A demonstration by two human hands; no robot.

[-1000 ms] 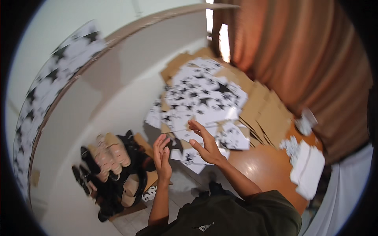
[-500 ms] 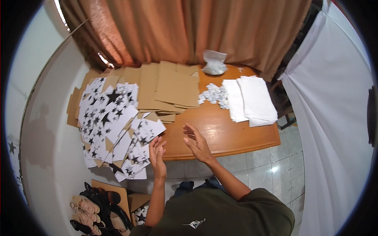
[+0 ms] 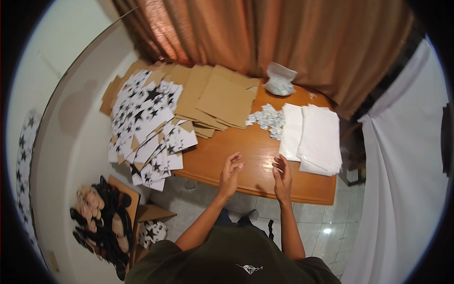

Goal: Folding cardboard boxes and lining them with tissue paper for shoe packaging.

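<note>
Both of my hands are raised near the front edge of the wooden table [image 3: 246, 154], empty and apart from each other. My left hand [image 3: 230, 177] is open, its fingers loosely curved. A little to its right, my right hand [image 3: 282, 181] is open too, fingers pointing up toward the stack of white sheets [image 3: 321, 139]. Just left of that stack lies a loose heap of small whitish packets [image 3: 269, 118]. Flat brown cardboard pieces [image 3: 227, 102] overlap in a pile at the back middle. White sheets with black stars [image 3: 139, 116] cover the table's left end.
A clear plastic bag [image 3: 280, 80] with pale contents stands at the back by the brown curtain [image 3: 302, 42]. Shoes [image 3: 106, 213] are piled on the lower left, beside a cardboard box [image 3: 153, 213] holding star-printed pieces. White cloth [image 3: 392, 175] hangs on the right.
The view has turned, tilting the table. Both hands have shifted rightward, away from the star sheets and toward the white stack. Both stay open and empty.
</note>
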